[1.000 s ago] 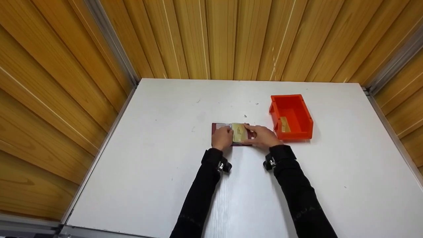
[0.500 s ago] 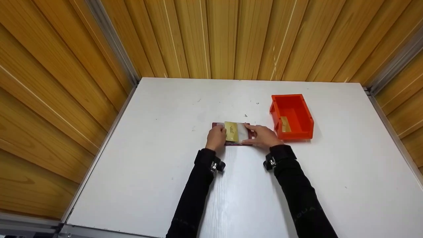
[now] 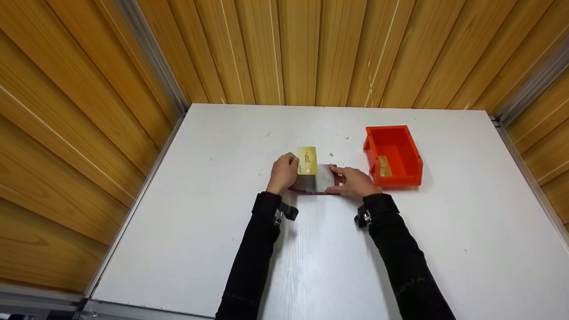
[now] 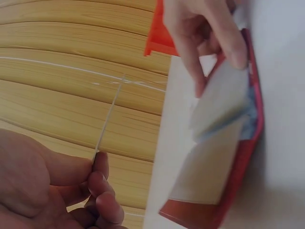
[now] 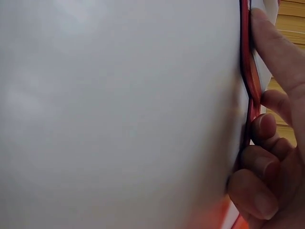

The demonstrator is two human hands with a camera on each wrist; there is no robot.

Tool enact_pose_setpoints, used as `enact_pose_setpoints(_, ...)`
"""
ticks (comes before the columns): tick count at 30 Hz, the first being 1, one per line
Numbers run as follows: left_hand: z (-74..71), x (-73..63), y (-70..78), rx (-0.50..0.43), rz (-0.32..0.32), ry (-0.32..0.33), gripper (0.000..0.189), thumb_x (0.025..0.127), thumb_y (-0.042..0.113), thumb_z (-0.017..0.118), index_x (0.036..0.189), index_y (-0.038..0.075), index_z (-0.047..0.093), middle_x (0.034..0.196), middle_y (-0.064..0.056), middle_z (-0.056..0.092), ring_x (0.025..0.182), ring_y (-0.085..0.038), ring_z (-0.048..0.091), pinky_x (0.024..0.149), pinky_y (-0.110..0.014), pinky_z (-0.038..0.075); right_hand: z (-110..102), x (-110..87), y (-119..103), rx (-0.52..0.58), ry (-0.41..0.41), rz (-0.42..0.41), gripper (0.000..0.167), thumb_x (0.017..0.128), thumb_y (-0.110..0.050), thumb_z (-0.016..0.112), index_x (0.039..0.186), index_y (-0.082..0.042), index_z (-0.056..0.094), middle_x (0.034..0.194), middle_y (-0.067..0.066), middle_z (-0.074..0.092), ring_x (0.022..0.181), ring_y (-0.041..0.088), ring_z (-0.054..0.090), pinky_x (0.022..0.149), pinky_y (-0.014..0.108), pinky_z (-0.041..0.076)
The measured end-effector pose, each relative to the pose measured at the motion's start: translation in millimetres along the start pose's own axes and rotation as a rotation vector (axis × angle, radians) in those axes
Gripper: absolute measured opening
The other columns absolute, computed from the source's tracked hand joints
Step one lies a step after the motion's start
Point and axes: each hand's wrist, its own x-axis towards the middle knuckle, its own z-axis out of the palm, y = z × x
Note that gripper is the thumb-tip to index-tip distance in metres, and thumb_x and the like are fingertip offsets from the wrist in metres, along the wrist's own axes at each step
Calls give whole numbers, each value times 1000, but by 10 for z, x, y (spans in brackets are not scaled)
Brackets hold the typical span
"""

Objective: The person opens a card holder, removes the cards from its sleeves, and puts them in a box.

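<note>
My left hand (image 3: 283,171) pinches a yellow card (image 3: 307,161) between thumb and fingers, upright above a dark red card wallet (image 3: 326,178). In the left wrist view that card (image 4: 110,117) shows edge-on as a thin line, apart from the wallet (image 4: 202,167). The wallet lies spread on the white table, its pale, translucent sleeves facing up. My right hand (image 3: 353,181) holds the wallet's right side, thumb and fingers at its edges. From the right wrist, the red rim of the wallet (image 5: 246,52) runs along the fingers of the right hand (image 5: 286,124).
An orange-red bin (image 3: 398,181) stands just beyond the right hand, a tan patch (image 3: 384,166) showing inside it. Wood-patterned walls (image 3: 298,53) close in the back and sides of the white table (image 3: 178,222).
The left hand has moved left and up, lifting the yellow card from flat on the wallet to upright above it. The right hand stays at the wallet's right side.
</note>
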Motion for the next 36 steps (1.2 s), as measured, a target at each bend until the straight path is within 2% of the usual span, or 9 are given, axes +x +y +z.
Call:
enact_pose_setpoints(3,-23,-10,85,-50,-5,-1,24,110,16,48,101,2,64,85,-5,51,74,-18,45,66,-28,36,0,-7,1,4,0,0,91,85,-50,83,160,-20,40,158,17,48,138,36,50,117,55,38)
enact_pose_setpoints(7,-36,-18,157,-56,8,7,24,110,17,48,101,2,64,90,-7,57,77,-17,48,67,-26,38,3,-16,-5,3,-2,10,91,85,-50,82,160,-21,39,156,16,51,133,34,52,117,54,39)
enact_pose_setpoints(16,-24,-26,145,-54,-1,5,25,110,17,48,105,1,66,94,-10,61,77,-18,49,68,-27,38,-13,-17,-8,16,-16,23,93,85,-54,81,161,-21,38,136,15,61,117,32,53,109,50,45)
enact_pose_setpoints(19,-11,-17,121,-46,-7,0,27,110,18,47,108,-2,67,93,-10,61,77,-18,49,68,-27,38,-45,-30,-8,102,12,18,86,90,-46,79,161,-20,39,114,14,63,100,28,55,90,40,49)
enact_pose_setpoints(22,5,-7,107,-32,-5,1,29,110,18,47,110,-3,67,93,-10,61,77,-18,49,68,-27,37,-89,-35,-59,272,97,12,66,100,-37,68,157,-14,43,95,14,62,77,23,58,70,32,50)
enact_pose_setpoints(25,31,0,104,-18,1,1,28,110,18,48,108,-2,68,90,-8,59,77,-18,48,69,-27,37,-119,-22,-203,522,156,8,50,109,-37,50,149,-6,46,90,15,65,63,19,60,60,30,56)
enact_pose_setpoints(29,95,7,99,-9,12,2,25,109,17,50,103,0,67,85,-5,55,77,-18,48,69,-28,37,-84,12,-485,800,145,38,51,111,-47,36,137,-3,45,83,13,65,54,17,62,53,31,58)
enact_pose_setpoints(32,159,4,93,0,29,-3,23,108,16,51,99,1,67,84,-3,55,77,-17,50,69,-27,38,-6,42,-665,856,156,66,46,112,-47,34,126,-5,46,73,7,59,46,14,58,45,27,52)
enact_pose_setpoints(36,230,-4,90,22,54,-6,23,107,16,53,96,2,67,82,-3,56,76,-16,51,69,-27,39,105,83,-791,840,275,108,33,113,-37,34,113,-7,48,70,2,50,46,9,48,42,22,41)
